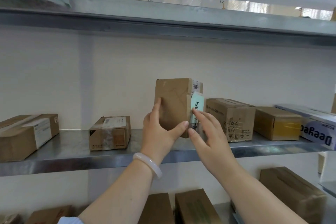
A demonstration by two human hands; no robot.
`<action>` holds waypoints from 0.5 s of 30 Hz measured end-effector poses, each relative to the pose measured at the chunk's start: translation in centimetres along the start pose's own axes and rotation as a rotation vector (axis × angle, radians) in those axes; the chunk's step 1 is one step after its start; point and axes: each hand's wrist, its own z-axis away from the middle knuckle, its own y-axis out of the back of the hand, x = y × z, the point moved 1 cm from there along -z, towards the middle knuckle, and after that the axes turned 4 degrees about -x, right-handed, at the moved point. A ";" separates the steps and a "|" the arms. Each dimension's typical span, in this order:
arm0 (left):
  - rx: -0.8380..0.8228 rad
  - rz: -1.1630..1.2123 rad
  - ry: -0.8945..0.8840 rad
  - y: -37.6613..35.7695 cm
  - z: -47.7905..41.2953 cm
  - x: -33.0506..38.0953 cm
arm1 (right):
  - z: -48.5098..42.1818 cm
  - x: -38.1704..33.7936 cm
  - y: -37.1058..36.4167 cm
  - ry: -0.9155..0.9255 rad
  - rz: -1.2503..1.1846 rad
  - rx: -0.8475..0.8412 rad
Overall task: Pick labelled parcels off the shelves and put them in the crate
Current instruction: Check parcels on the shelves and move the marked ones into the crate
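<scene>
The upright parcel (172, 103) is showing plain brown cardboard, crossed by paler crease lines. A mint-green label (197, 106) on its side is carrying black handwritten marks, and above it a white sticker (196, 84) is bearing small black print. The bracelet (148, 163) is glowing a milky, faintly pink white. The shelf (72, 160) is shining dull grey metal against a cream wall (109, 78). To the right, a tan box (234, 120) is displaying black printed icons. The next box (276, 123) is wearing a glossy yellowish band, possibly tape, though blur is softening it. The far-right package (318, 132) is showing dark navy letters on white and lilac. The left box (18, 138) is carrying a white label (42, 132).
</scene>
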 end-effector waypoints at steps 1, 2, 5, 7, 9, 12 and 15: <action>-0.009 0.030 -0.005 -0.2 0.0 -0.1 | 0.1 0.1 0.4 -0.010 -0.013 0.022; -0.019 0.062 -0.004 -0.5 0.0 -0.1 | 0.0 0.3 0.9 -0.030 -0.047 0.054; -0.067 0.228 -0.002 -1.7 0.2 0.1 | 0.1 1.0 2.4 -0.111 -0.214 0.144; -0.124 0.312 -0.024 -2.7 0.4 0.4 | 0.5 1.3 3.1 -0.151 -0.330 0.144; -0.186 0.348 -0.022 -4.0 0.6 0.6 | 1.2 1.6 3.9 -0.149 -0.327 0.149; -0.262 0.380 -0.031 -5.8 1.4 1.3 | 2.7 1.8 5.3 -0.120 -0.187 0.218; -0.309 0.445 -0.054 -7.6 2.2 1.8 | 4.3 1.7 6.9 -0.080 0.007 0.271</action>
